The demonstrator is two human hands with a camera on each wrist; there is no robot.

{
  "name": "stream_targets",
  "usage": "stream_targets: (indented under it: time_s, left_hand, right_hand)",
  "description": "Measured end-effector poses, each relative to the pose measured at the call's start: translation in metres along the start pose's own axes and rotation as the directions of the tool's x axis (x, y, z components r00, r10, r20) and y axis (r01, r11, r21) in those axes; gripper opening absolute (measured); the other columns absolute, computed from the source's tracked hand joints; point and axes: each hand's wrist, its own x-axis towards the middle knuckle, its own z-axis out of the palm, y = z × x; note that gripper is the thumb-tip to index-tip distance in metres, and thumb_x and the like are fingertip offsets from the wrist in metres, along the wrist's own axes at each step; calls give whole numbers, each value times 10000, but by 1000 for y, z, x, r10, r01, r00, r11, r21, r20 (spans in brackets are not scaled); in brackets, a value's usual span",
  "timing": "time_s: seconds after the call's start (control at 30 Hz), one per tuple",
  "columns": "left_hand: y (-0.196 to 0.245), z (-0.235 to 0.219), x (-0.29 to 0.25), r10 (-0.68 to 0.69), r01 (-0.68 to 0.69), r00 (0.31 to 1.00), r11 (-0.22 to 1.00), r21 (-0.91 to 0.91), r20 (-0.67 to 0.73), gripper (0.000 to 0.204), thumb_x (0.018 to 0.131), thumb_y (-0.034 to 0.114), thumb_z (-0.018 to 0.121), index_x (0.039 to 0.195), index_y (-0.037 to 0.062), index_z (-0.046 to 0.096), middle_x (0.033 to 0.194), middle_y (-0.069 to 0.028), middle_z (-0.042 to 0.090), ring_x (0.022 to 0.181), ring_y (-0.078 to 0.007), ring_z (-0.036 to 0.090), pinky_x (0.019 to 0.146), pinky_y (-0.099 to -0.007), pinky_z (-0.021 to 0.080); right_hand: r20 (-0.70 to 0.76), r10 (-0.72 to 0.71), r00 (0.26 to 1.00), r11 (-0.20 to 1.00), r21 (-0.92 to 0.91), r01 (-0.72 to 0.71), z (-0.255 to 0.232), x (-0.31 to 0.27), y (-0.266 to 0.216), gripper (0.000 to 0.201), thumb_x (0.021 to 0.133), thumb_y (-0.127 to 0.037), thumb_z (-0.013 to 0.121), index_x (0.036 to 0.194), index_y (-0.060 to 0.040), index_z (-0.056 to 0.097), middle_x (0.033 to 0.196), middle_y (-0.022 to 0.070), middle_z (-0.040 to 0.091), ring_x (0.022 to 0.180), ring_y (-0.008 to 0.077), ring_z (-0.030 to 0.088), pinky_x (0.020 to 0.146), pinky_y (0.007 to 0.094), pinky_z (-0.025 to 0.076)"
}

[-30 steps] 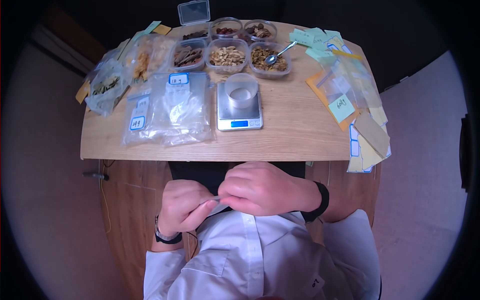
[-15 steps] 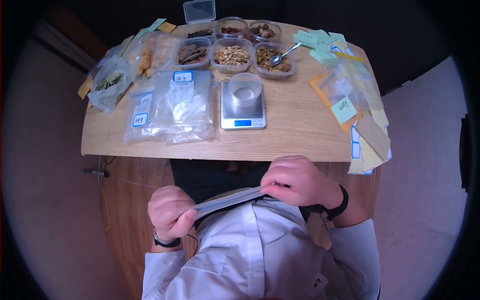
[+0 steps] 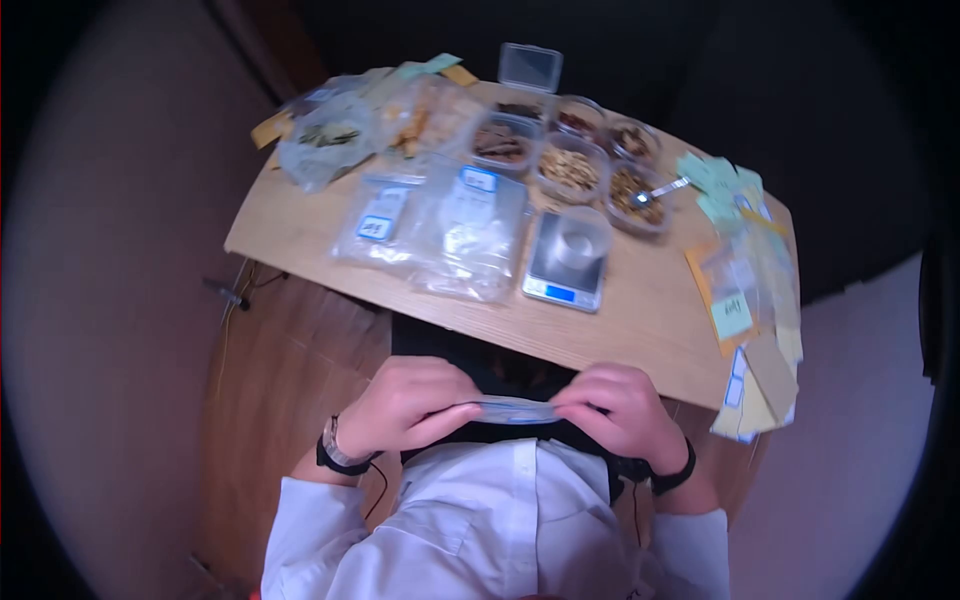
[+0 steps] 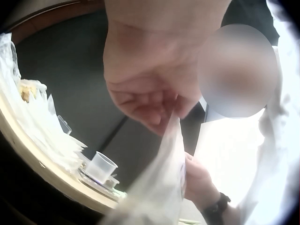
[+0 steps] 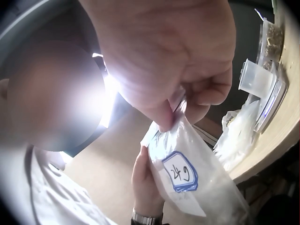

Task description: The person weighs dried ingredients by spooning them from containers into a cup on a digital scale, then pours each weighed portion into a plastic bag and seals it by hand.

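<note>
A clear plastic bag point(image 3: 515, 409) is stretched between both hands in front of the shirt, below the table edge. My left hand point(image 3: 415, 402) pinches one top corner between thumb and curled fingers; my right hand point(image 3: 622, 412) pinches the other. In the right wrist view, a blue-framed label point(image 5: 180, 172) reading "24g" shows on the bag point(image 5: 206, 173), with my right hand point(image 5: 173, 61) at its upper edge. The left wrist view has the bag point(image 4: 157, 183) hanging from my left hand point(image 4: 154, 70). Its contents cannot be made out.
On the table point(image 3: 640, 330) stand a scale point(image 3: 565, 262) with a clear cup point(image 3: 578, 240), several tubs of dried pieces point(image 3: 568, 168), a spoon point(image 3: 662, 190) in one tub, flat labelled bags point(image 3: 465, 235), a filled bag point(image 3: 327, 140), and envelopes and green notes point(image 3: 732, 312) at right.
The hands first moved apart, stretching the bag between them, then came somewhat closer with it still held. The head view has turned, so the table appears tilted and shifted right.
</note>
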Motion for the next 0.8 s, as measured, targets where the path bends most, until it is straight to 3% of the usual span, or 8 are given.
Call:
stream_targets:
  time_s: [0.1, 0.17, 0.27, 0.3, 0.43, 0.57, 0.67, 0.8]
  left_hand:
    - [7, -9, 14, -34, 48, 995, 987, 154, -95, 307, 870, 294, 791, 978, 15, 725, 949, -123, 742, 801, -302, 706, 691, -400, 554]
    - [15, -12, 27, 20, -30, 999, 972, 233, 47, 423, 849, 370, 810, 1054, 9, 729, 985, -121, 733, 857, -318, 703, 755, -414, 564]
    - [10, 9, 34, 173, -250, 940, 937, 245, 295, 296, 907, 295, 742, 810, 44, 617, 756, -75, 569, 674, -267, 622, 605, -383, 526]
    - [8, 13, 39, 311, -358, 923, 909, 212, 226, 311, 925, 234, 701, 736, 62, 524, 721, -70, 513, 629, -242, 585, 549, -375, 493]
    - [11, 6, 39, 375, -410, 881, 909, 70, 289, 278, 930, 216, 672, 762, 45, 532, 730, -95, 520, 655, -274, 598, 569, -400, 495]
    - [9, -1, 24, 314, -343, 879, 939, 18, 359, 285, 949, 231, 647, 756, 42, 554, 745, -106, 559, 699, -302, 620, 613, -427, 503]
    - [3, -15, 7, 285, -304, 919, 952, 26, 274, 358, 985, 229, 654, 708, 59, 502, 695, -87, 484, 630, -278, 571, 568, -402, 477]
    - [1, -44, -24, 181, -214, 941, 973, 91, 284, 311, 990, 214, 666, 730, 68, 579, 714, -75, 545, 651, -265, 598, 579, -388, 488]
  right_hand:
    - [85, 55, 995, 996, -78, -48, 0, 3, -5, 62, 834, -110, 785, 855, -59, 758, 772, 82, 704, 676, 270, 670, 615, 377, 528]
    - [106, 9, 994, 989, -146, 6, 7, 11, -9, 61, 830, -112, 784, 848, -64, 753, 759, 84, 692, 669, 277, 662, 603, 378, 523]
    - [137, -86, 987, 967, -228, 116, 11, 25, -21, 66, 816, -114, 783, 827, -72, 733, 714, 86, 649, 642, 288, 639, 571, 379, 506]
    - [142, -100, 985, 954, -267, 136, 9, 27, -24, 71, 812, -112, 785, 825, -71, 728, 712, 82, 645, 637, 285, 637, 564, 379, 502]
    - [217, -117, 969, 946, -272, 175, 2, 20, -32, 103, 793, -100, 804, 827, -67, 713, 718, 76, 637, 618, 274, 633, 544, 371, 492]
    - [239, -112, 964, 952, -254, 174, 6, 16, -44, 101, 780, -85, 806, 833, -74, 721, 692, 74, 632, 600, 271, 625, 531, 363, 471]
    - [237, -104, 966, 951, -259, 166, 7, 17, -45, 105, 780, -85, 809, 833, -73, 720, 679, 71, 618, 591, 261, 615, 530, 358, 467]
    - [243, -120, 962, 959, -224, 176, 9, 25, -45, 97, 781, -81, 811, 811, -69, 719, 670, 72, 622, 580, 262, 609, 524, 359, 454]
